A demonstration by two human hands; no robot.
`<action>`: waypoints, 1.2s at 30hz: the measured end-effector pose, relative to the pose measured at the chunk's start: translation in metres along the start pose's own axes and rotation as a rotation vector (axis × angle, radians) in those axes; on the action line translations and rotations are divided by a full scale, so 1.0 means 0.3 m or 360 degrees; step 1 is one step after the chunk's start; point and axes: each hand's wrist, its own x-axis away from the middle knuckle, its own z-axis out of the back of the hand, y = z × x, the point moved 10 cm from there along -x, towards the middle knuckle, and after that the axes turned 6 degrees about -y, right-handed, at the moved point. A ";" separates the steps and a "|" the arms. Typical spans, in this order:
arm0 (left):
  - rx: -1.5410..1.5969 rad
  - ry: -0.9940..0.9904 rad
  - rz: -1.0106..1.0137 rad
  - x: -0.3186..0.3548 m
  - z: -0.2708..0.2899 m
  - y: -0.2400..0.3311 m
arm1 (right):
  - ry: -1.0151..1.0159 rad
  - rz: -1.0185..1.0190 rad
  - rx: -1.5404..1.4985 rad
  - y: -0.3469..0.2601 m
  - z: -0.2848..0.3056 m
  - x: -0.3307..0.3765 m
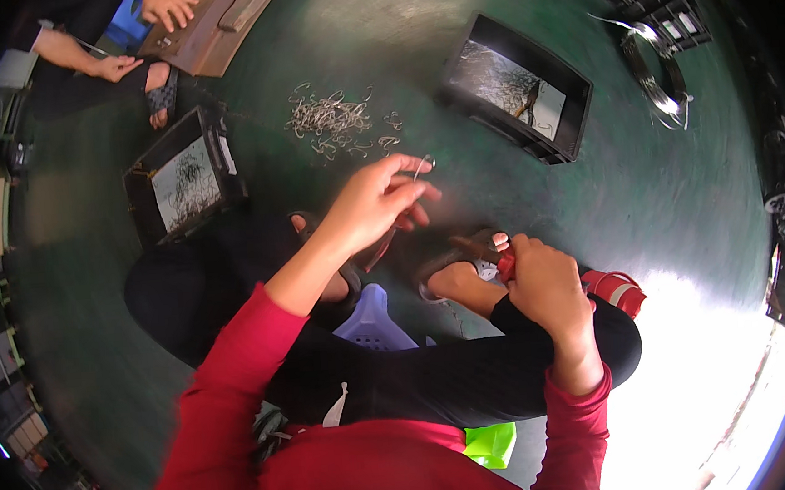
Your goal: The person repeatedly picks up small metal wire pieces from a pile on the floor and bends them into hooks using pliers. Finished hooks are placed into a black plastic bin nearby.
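Observation:
My left hand (pixel 387 195) is raised in front of me, pinching a small bent wire hook (pixel 422 165) between thumb and forefinger; its other fingers are loosely curled and slightly blurred. My right hand (pixel 545 284), beside my right knee, is wrapped round a red-handled tool (pixel 507 263). The tool's dark front end points toward my foot and is too blurred to name. Beyond my left hand, a loose pile of similar bent wire hooks (pixel 329 117) lies on the green floor, with a few strays at its right side.
Black crates stand on the left (pixel 139 203) and right (pixel 575 127), holding thin wire pieces. A wire coil (pixel 656 76) lies far right. A red cylindrical container (pixel 616 295) is beside my right knee. A purple plastic stool (pixel 373 324) shows between my legs. Another person's hands (pixel 168 6) are upper left.

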 end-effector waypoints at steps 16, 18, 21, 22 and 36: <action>-0.1741 0.0542 -0.0040 -0.692 0.537 -0.221 | -0.0008 -0.0087 0.0169 0.071 -0.059 0.002; -0.1749 0.0541 0.0030 -0.631 0.611 -0.380 | -0.0048 -0.0026 0.0164 0.055 -0.061 -0.007; -0.1805 0.0551 -0.0002 -0.588 0.653 -0.519 | -0.0110 0.0019 0.0137 0.039 -0.063 -0.025; -0.1883 0.0556 -0.0041 -0.583 0.650 -0.543 | -0.0134 0.0010 0.0133 0.039 -0.066 -0.033; 0.0143 0.0482 -0.0079 -0.584 0.517 -0.361 | 0.0036 -0.0014 -0.0217 0.048 -0.007 -0.080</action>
